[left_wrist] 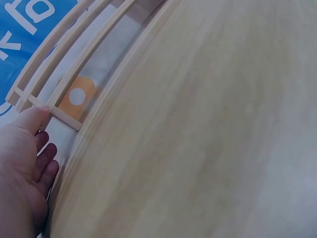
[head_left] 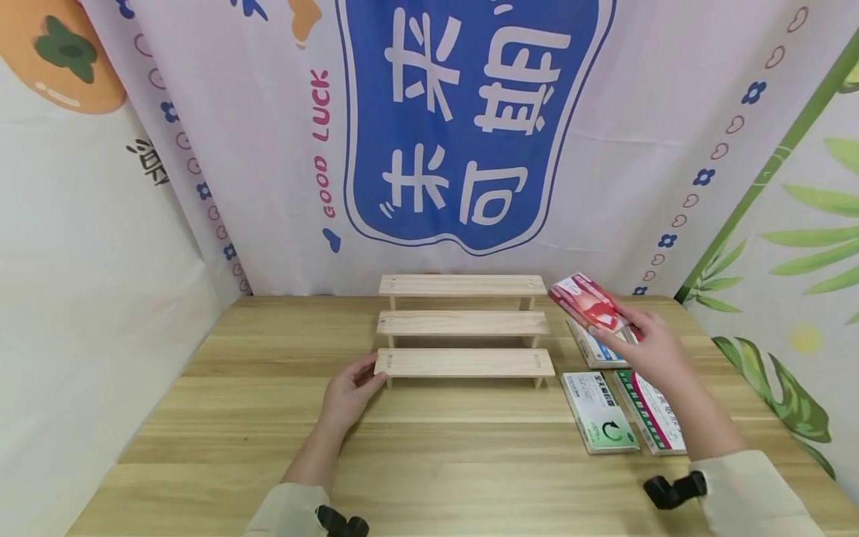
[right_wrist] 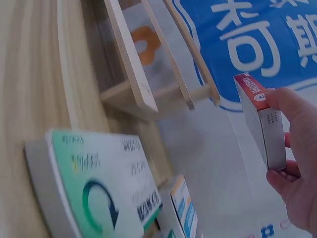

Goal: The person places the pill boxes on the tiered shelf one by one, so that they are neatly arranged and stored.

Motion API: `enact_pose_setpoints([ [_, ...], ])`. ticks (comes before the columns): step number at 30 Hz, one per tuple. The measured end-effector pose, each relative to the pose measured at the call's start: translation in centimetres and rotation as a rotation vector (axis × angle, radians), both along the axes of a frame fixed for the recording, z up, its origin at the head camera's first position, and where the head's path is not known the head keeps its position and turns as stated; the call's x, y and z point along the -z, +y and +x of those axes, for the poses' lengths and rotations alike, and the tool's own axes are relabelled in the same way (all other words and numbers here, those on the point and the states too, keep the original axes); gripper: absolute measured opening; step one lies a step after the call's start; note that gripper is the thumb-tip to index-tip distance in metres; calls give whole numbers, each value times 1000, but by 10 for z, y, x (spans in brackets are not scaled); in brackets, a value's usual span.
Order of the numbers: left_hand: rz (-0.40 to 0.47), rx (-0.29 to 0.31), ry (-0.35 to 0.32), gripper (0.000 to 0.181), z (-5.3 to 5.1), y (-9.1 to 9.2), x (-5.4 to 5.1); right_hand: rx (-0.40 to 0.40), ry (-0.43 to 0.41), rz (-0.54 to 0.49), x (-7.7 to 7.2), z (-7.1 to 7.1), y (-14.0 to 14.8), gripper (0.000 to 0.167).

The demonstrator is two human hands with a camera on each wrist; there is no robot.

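Observation:
A red and white medicine box (head_left: 596, 304) is held up by my right hand (head_left: 647, 347), pinched between thumb and fingers above the right side of the table. The same box (right_wrist: 262, 124) appears tilted in the right wrist view. My left hand (head_left: 349, 391) holds the left end of the lowest step of a three-tier wooden shelf (head_left: 463, 363), with the thumb at its front corner. In the left wrist view the thumb (left_wrist: 34, 118) meets the shelf's end, and the other fingers curl loosely below. The index finger is mostly hidden there.
Right of the shelf lie a green and white box (head_left: 600, 414), a green, white and magenta box (head_left: 649, 410) and a blue and white box (head_left: 597, 349), partly covered by my right hand. A printed cloth (head_left: 295, 253) hangs behind the wooden table (head_left: 235, 388).

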State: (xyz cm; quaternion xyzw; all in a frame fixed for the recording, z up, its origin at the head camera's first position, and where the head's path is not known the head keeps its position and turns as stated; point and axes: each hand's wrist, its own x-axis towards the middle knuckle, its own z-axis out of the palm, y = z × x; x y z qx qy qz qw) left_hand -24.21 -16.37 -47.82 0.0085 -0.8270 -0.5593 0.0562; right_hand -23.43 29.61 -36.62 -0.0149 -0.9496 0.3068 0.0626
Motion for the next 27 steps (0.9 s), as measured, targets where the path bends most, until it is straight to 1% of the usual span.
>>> enact_pose_setpoints([
  [5,9,-17,1,47,-1,1,1,-58,19,7,-7,-20,-27,90],
  [10,9,-19,0,46,0,1,2,-100,11,-5,-10,-34,-53,89],
  [16,-13,-30,16,46,1,1,2,-167,56,-52,-9,-51,-79,86],
  [18,-19,-34,13,46,1,1,2,-180,64,-48,-8,-56,-88,84],
  [22,-22,-30,12,46,1,1,2,-199,47,-40,-7,-65,-105,82],
  [27,-18,-26,7,47,1,1,2,-232,27,-37,-6,-75,-128,84],
])
